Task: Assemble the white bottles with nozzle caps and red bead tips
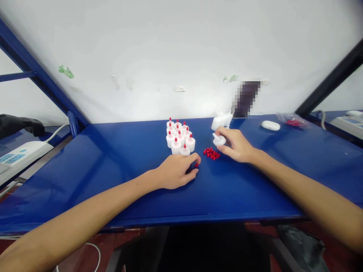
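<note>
Between the curled thumb and index finger of my left hand [180,172] is a small red cap [196,165]. Over on the right, my right hand [236,145] grips a small white piece with a pointed nozzle [219,139], tilted to the left and without a red tip. A loose pile of red caps [211,153] lies on the table between the two hands. Just behind my left hand stand several white bottles with red tips [179,136], grouped upright. Behind my right hand are more white pieces [221,121], partly heaped together.
The blue table [119,151] meets a white wall at its back. A dark phone-like object [247,98], partly pixelated, leans there. A white oval case [270,125] and a clear bag with red pieces [293,121] lie at right. A power strip [19,155] is at far left.
</note>
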The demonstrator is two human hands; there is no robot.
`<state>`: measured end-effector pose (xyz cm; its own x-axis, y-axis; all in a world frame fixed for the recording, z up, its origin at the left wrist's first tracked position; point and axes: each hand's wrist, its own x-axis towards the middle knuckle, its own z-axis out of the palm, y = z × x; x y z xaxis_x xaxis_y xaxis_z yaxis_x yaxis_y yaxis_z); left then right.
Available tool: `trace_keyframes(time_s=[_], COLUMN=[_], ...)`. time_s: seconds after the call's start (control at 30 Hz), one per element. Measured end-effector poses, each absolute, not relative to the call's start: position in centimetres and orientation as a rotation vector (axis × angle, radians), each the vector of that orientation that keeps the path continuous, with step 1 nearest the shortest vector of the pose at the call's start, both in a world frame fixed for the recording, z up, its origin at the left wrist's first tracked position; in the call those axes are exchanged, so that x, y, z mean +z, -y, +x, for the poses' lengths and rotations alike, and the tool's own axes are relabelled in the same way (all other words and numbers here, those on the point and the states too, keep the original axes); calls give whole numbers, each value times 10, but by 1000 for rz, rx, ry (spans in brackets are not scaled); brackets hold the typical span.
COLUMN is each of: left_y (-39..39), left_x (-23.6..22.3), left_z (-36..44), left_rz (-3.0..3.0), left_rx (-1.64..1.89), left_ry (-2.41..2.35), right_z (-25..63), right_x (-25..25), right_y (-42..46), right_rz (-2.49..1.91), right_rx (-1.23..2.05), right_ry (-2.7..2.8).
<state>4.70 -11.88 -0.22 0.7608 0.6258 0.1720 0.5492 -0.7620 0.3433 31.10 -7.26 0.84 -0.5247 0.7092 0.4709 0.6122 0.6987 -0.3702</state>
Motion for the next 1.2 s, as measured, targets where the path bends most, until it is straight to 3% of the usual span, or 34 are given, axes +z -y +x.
trace_keyframes(time_s=[0.13,0.33,0.73,1.0,1.2], left_y=[120,119,118,118,117], left_x=[-2,-3,-4,8,4], left_z=[46,46,46,40,39], left_rz=[2654,2696,2677,2456,2407], left_rx=[420,406,432,377,447], left_ry=[-915,-968,-923,-392,-287], right_z=[317,326,310,298,293], right_x=[6,5,11,12,9], right_y=[67,62,80,85,83], right_rz=[-1155,-999,-946,-939,-1038], right_rx=[218,363,49,57,131], right_ry=[2238,2053,2060,2141,2109])
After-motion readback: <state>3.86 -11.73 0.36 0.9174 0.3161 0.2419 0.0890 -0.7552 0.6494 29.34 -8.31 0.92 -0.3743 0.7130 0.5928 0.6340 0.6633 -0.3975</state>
